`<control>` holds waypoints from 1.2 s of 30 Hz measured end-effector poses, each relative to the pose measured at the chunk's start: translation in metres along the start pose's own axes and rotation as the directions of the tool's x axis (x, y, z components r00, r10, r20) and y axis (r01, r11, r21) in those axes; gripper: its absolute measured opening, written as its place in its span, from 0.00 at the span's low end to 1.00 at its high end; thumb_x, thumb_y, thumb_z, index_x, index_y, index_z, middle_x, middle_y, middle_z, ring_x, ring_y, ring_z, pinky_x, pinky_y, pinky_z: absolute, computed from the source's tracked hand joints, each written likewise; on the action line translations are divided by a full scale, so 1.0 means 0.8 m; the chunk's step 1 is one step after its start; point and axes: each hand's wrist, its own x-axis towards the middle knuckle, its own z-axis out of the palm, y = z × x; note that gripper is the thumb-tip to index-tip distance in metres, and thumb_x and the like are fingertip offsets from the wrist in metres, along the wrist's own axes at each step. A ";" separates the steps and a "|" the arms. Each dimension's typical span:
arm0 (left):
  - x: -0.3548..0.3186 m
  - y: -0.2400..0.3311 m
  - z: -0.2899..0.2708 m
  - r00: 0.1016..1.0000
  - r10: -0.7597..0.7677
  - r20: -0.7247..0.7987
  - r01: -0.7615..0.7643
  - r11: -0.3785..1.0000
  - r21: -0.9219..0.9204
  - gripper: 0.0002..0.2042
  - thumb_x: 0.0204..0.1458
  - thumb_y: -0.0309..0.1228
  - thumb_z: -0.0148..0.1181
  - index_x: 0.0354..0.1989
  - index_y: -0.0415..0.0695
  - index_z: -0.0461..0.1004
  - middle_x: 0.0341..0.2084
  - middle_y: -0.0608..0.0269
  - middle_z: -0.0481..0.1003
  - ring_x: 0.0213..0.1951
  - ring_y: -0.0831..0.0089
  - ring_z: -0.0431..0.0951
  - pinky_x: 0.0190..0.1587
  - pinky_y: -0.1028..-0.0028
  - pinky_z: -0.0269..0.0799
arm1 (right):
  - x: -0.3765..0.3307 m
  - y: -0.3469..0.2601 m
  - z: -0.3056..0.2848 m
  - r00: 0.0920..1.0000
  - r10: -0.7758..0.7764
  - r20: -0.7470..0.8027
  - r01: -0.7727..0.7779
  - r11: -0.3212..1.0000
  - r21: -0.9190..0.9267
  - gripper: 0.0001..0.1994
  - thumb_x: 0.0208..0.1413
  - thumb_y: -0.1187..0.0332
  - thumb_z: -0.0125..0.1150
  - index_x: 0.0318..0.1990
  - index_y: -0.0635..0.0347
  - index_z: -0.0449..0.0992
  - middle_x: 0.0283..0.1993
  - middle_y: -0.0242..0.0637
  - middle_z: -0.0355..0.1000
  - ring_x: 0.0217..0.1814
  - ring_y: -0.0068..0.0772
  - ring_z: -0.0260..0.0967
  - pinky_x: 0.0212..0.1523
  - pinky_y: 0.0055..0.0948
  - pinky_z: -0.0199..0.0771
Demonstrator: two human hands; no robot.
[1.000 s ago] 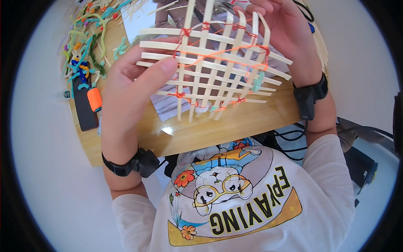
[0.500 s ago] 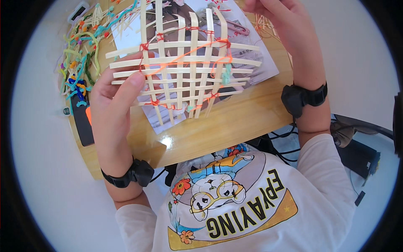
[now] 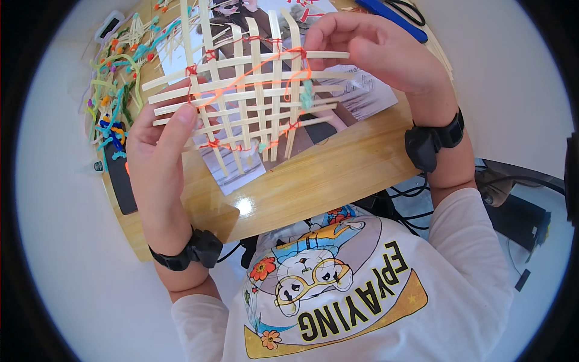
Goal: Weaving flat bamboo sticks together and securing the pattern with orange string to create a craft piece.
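Where the heap of coloured pipe-cleaner ties lies at the far left of the round wooden table, the left hand rises just beside it, thumb and fingers clenched on the left edge of the pale lattice of flat wooden strips bound with orange and red cord. The lattice is lifted above the table, tilted, its longer strips running across between both hands. At its upper right corner the right hand pinches a strip end by a red knot, equally near.
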 end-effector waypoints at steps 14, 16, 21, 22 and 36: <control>-0.006 0.006 0.017 0.997 0.073 -0.034 -0.064 0.974 0.216 0.15 0.54 0.28 0.63 0.50 0.36 0.76 0.38 0.61 0.79 0.36 0.81 0.78 0.38 0.82 0.73 | 0.007 0.008 0.022 0.998 0.055 -0.044 -0.057 0.997 -0.055 0.10 0.56 0.66 0.64 0.40 0.61 0.77 0.37 0.28 0.75 0.41 0.16 0.70 0.44 0.18 0.70; -0.006 0.005 0.015 0.997 0.070 -0.034 -0.061 0.975 0.215 0.16 0.54 0.28 0.63 0.50 0.36 0.76 0.38 0.61 0.79 0.36 0.81 0.77 0.38 0.82 0.72 | 0.006 0.008 0.021 0.993 0.103 -0.054 -0.108 0.989 -0.100 0.08 0.57 0.66 0.62 0.39 0.60 0.75 0.39 0.26 0.73 0.42 0.15 0.68 0.46 0.17 0.69; -0.002 0.003 0.007 0.997 0.069 -0.043 -0.059 0.977 0.204 0.16 0.54 0.30 0.64 0.49 0.36 0.76 0.37 0.62 0.80 0.36 0.82 0.77 0.39 0.82 0.70 | 0.000 0.003 0.011 0.982 0.168 -0.081 -0.178 0.972 -0.151 0.07 0.58 0.65 0.61 0.39 0.57 0.75 0.39 0.22 0.72 0.41 0.11 0.66 0.44 0.15 0.66; -0.002 0.002 0.006 0.997 0.068 -0.042 -0.059 0.979 0.195 0.16 0.54 0.30 0.64 0.49 0.36 0.76 0.37 0.62 0.80 0.36 0.82 0.77 0.39 0.82 0.69 | -0.001 0.001 0.009 0.981 0.169 -0.099 -0.184 0.968 -0.171 0.07 0.57 0.65 0.61 0.39 0.57 0.75 0.38 0.22 0.71 0.41 0.10 0.65 0.43 0.15 0.65; 0.003 -0.001 -0.004 0.999 0.034 -0.001 -0.034 0.994 -0.107 0.16 0.57 0.28 0.60 0.52 0.34 0.72 0.44 0.57 0.78 0.43 0.77 0.77 0.50 0.77 0.69 | 0.004 0.009 -0.029 0.999 -0.025 0.021 0.019 0.965 0.262 0.14 0.65 0.59 0.52 0.45 0.61 0.75 0.46 0.35 0.75 0.51 0.26 0.73 0.51 0.23 0.71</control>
